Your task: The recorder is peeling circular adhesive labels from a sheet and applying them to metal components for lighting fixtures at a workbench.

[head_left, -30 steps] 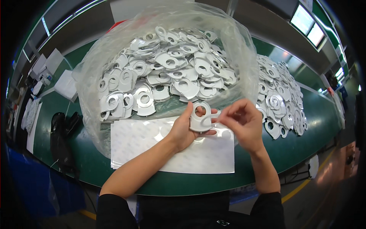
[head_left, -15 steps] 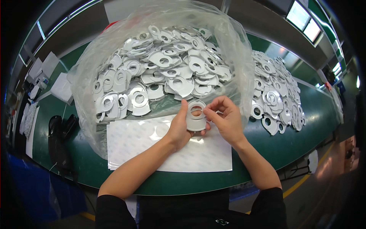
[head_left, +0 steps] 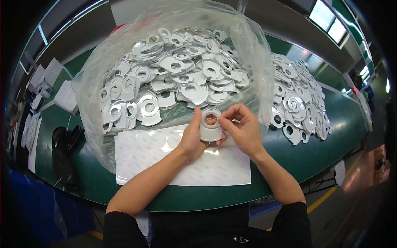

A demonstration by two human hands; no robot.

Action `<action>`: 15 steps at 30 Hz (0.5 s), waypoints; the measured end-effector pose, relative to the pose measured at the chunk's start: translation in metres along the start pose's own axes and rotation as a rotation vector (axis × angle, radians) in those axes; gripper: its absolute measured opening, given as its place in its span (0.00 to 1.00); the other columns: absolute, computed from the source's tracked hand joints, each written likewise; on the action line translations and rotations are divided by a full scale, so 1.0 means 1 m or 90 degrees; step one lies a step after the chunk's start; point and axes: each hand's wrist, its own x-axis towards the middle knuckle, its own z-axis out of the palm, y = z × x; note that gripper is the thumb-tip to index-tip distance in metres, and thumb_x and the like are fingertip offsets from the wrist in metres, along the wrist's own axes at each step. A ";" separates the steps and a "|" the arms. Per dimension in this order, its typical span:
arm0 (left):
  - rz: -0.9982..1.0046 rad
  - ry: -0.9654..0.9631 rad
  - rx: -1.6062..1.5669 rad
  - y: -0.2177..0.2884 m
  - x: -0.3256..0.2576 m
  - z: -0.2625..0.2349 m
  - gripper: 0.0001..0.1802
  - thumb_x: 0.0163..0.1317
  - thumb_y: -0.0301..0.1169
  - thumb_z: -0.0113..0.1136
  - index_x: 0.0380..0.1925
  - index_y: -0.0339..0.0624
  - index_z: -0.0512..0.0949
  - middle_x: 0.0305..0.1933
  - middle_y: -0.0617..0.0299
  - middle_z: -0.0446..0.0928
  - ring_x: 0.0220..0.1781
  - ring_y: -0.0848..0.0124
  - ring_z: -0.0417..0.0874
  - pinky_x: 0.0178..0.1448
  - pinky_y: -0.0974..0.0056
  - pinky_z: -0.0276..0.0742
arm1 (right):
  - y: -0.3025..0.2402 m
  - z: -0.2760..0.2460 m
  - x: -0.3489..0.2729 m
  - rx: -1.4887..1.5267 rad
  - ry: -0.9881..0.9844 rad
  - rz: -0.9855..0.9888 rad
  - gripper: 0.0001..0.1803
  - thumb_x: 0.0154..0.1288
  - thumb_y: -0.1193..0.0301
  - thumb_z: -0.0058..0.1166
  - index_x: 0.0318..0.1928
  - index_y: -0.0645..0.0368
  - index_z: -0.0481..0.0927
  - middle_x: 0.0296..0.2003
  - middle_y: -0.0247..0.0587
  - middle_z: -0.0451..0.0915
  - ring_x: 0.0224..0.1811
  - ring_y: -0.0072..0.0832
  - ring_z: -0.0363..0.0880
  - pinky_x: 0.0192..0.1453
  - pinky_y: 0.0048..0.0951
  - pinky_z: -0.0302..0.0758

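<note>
Held above the white sheets is a silver-grey plastic part with a round hole at its upper end and a wider curved lower end. My left hand is closed around it, thumb along its left edge and fingers behind it. The thumb and index finger of my right hand pinch together at the right rim of the hole. A thin line crosses the hole by these fingertips; whether it is something they hold is too small to tell. Beneath my hands lies a stack of glossy white sheets.
A large clear plastic bag beyond my hands holds a heap of similar parts. To the right, another pile of parts lies on the green table. A black object, perhaps a heat gun, rests at the left.
The view has shifted very slightly. Both hands keep the same hold on the part, with the right fingertips still at the rim of the hole.
</note>
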 end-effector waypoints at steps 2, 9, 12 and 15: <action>0.001 0.004 0.000 0.000 0.000 0.000 0.36 0.67 0.61 0.22 0.45 0.41 0.70 0.35 0.58 0.75 0.34 0.69 0.78 0.33 0.65 0.72 | 0.000 0.000 0.000 0.005 -0.002 0.002 0.07 0.60 0.78 0.55 0.34 0.65 0.69 0.29 0.39 0.75 0.20 0.19 0.74 0.21 0.20 0.76; -0.002 0.006 0.009 0.002 -0.001 0.002 0.36 0.67 0.60 0.21 0.45 0.41 0.69 0.35 0.59 0.75 0.34 0.69 0.77 0.33 0.65 0.72 | -0.001 0.001 -0.001 0.007 0.000 0.006 0.07 0.61 0.78 0.54 0.34 0.66 0.69 0.29 0.39 0.74 0.20 0.19 0.74 0.20 0.20 0.78; 0.000 0.008 0.004 0.001 -0.001 0.000 0.36 0.67 0.60 0.21 0.45 0.41 0.69 0.35 0.59 0.75 0.34 0.69 0.77 0.34 0.65 0.72 | 0.000 0.003 0.000 0.010 -0.002 0.009 0.07 0.61 0.78 0.54 0.34 0.66 0.69 0.29 0.39 0.74 0.20 0.19 0.74 0.20 0.20 0.77; 0.001 0.002 0.004 0.001 -0.001 0.000 0.36 0.67 0.60 0.21 0.45 0.41 0.69 0.35 0.59 0.75 0.34 0.69 0.77 0.34 0.65 0.72 | 0.001 0.002 -0.001 0.006 -0.001 0.012 0.07 0.61 0.78 0.54 0.34 0.66 0.69 0.29 0.39 0.73 0.20 0.19 0.74 0.20 0.20 0.77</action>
